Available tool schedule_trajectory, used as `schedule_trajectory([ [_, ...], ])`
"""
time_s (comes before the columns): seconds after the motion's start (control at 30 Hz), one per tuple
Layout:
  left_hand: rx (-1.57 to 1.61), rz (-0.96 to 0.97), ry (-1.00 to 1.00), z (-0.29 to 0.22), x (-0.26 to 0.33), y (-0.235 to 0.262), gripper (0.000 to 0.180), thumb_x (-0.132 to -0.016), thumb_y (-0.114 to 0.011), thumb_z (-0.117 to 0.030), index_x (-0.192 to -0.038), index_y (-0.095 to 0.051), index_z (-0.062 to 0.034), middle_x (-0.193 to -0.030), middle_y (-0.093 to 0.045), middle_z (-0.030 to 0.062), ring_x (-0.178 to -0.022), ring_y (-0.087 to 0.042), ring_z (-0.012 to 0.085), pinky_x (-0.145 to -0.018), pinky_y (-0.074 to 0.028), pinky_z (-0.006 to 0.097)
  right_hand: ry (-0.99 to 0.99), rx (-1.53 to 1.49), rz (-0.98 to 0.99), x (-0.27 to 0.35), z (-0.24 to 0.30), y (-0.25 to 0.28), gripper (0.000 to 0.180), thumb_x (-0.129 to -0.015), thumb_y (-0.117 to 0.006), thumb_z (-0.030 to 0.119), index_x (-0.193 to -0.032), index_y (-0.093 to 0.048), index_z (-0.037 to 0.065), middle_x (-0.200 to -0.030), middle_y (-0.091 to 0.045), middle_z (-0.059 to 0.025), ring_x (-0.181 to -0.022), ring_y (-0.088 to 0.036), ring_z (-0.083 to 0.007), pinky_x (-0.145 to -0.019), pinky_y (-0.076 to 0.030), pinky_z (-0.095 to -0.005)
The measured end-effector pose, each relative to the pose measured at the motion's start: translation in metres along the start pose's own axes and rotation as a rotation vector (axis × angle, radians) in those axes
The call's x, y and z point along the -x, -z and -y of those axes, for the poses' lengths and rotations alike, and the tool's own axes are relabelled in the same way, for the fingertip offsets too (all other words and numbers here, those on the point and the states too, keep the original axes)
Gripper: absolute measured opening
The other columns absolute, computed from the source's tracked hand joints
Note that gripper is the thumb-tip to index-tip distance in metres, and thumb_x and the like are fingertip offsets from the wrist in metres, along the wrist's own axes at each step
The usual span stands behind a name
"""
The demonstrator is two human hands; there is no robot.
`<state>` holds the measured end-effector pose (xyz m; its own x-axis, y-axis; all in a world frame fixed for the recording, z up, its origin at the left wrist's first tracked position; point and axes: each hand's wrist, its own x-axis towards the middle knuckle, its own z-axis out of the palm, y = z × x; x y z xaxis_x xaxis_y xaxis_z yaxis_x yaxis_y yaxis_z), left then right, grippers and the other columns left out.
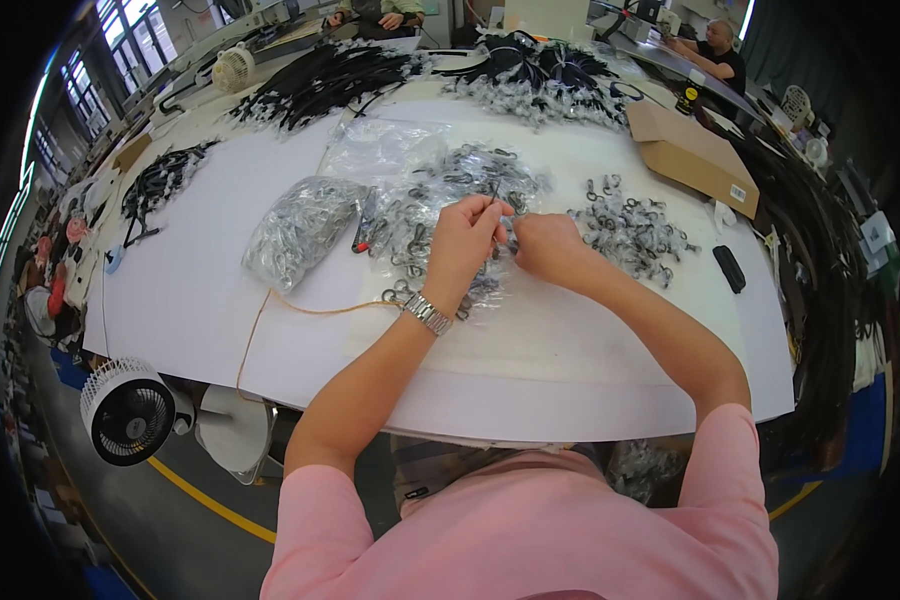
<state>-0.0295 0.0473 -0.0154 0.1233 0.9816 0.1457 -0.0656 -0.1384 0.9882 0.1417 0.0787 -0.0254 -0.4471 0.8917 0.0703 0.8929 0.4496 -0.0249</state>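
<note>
Small white fan [127,411] stands below the bench [200,290] edge at 8 o'clock. A clear bag of metal clips [298,230] lies at 10 o'clock of the hands, with a red-handled tool [362,240] just beside it. Left hand [462,243], wristwatch on the wrist, is closed in a pinch on a small metal clip [494,196] raised above the loose clips on a plastic sheet [440,190]. Right hand [547,245] meets it, fingers curled narrow; whether it grips the same clip cannot be told. A sorted pile of clips [632,228] lies at 3 o'clock, a cardboard box [692,152] at 2 o'clock. Risk, as judged: the clip could slip from the pinch into the loose heap and be lost; the forearms could drag the plastic sheet and scatter parts.
</note>
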Motion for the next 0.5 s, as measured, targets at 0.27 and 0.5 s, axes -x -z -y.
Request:
schedule_trajectory([
  [0.27,0.021,-0.038,-0.040,0.000,-0.003,0.005,0.023,-0.102,-0.059,-0.016,-0.098,-0.075,-0.0010,-0.070,-0.067,-0.0004,-0.054,-0.049,0.0026,-0.049,-0.038,0.022,-0.058,-0.254,0.049,0.015,-0.015,0.011,0.019,-0.081,-0.071,0.019,-0.090,-0.072,0.003,-0.092,-0.075,-0.0162,-0.089,-0.073,-0.0327,-0.080,-0.058,-0.0425],
  [0.5,-0.257,0.022,-0.112,0.005,-0.012,0.008,0.030,-0.101,-0.067,-0.027,-0.111,-0.073,0.0006,-0.077,-0.065,-0.0023,-0.054,-0.048,0.0026,-0.047,-0.035,0.021,-0.181,-1.253,-0.050,0.042,-0.026,0.019,0.016,-0.096,-0.064,0.018,-0.101,-0.067,0.004,-0.095,-0.076,-0.0076,-0.085,-0.073,-0.0153,-0.076,-0.058,-0.0302],
])
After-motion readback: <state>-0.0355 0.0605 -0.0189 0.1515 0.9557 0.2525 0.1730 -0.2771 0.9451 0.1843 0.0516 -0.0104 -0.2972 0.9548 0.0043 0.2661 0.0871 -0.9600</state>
